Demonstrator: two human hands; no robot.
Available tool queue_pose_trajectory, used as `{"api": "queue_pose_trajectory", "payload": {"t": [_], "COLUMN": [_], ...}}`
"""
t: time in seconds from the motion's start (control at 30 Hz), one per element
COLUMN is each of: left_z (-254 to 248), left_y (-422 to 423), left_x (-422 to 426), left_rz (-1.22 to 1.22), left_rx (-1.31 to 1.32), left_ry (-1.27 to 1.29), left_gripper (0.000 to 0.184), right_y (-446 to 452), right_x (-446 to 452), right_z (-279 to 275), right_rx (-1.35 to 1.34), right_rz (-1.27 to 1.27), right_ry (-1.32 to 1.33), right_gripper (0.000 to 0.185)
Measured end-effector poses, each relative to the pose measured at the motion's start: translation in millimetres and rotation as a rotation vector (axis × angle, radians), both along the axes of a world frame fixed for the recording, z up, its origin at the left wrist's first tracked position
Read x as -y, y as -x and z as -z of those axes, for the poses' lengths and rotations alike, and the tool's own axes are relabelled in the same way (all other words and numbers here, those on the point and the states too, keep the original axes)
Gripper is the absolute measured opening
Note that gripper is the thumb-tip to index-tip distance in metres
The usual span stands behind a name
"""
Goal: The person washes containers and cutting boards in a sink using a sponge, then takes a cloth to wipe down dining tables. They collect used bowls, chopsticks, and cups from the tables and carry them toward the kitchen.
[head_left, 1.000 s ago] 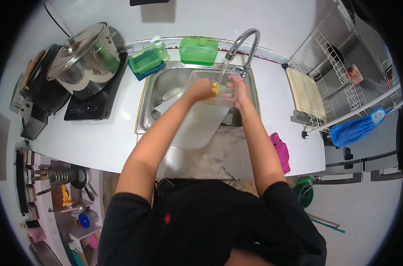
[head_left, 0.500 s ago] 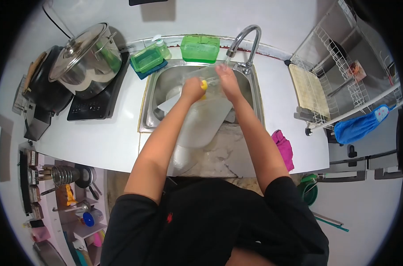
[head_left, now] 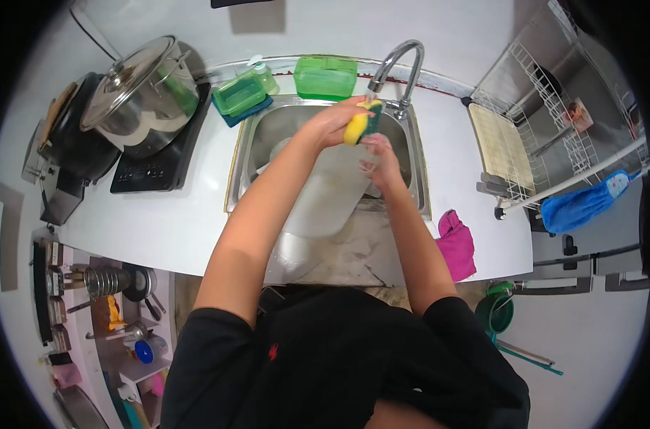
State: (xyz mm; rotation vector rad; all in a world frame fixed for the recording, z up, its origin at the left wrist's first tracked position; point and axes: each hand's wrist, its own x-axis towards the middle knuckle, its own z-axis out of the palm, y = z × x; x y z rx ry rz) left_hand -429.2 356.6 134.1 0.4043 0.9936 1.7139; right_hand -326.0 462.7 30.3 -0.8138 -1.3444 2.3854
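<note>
My left hand [head_left: 333,123] is closed around a yellow and green sponge [head_left: 363,123], right under the spout of the faucet [head_left: 398,57]. Just below the sponge is my right hand [head_left: 383,163], wet and slightly blurred, its fingers apart and nothing held in them. Its fingertips are close to the sponge's lower edge; I cannot tell whether they touch it. A whitish, translucent flat piece with rounded corners [head_left: 325,204] leans out of the steel sink [head_left: 419,168] over its front rim, beneath my forearms. Other dishes in the sink are mostly hidden.
Behind the sink stand a green container [head_left: 325,77], another green container [head_left: 239,94] on a teal cloth, and a soap bottle [head_left: 266,77]. A large pot [head_left: 142,93] sits on a cooktop at left. A magenta cloth [head_left: 455,247] and a dish rack [head_left: 546,121] are at right.
My left hand has moved up and right, bringing the sponge under the faucet. My right hand has dropped lower and slightly right, away from the spout.
</note>
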Motion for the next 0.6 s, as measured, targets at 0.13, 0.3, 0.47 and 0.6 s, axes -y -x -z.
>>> {"api": "queue_pose_trajectory", "payload": {"t": [0.13, 0.3, 0.47, 0.6], "left_z": [7.0, 18.1, 47.3, -13.4], "left_y": [-2.0, -4.1, 53.1, 133.2], "left_x": [-31.8, -39.6, -38.8, -35.5], "left_rz": [0.014, -0.257, -0.186, -0.345], "left_rx": [-0.196, -0.254, -1.41, -1.663], "left_ry": [0.114, 0.28, 0.245, 0.624], "left_gripper": [0.032, 0.018, 0.037, 0.031], "right_y": [3.4, -10.7, -11.6, -11.6], "right_x": [-16.9, -23.4, -11.2, -3.6], "right_z": [15.5, 9.4, 13.7, 22.9], "right_rx": [-0.095, -0.073, -0.117, -0.132], "right_rz": [-0.084, -0.016, -0.056, -0.116], "right_ry": [0.115, 0.021, 0.064, -0.031], "right_gripper": [0.031, 0.032, 0.038, 0.042]}}
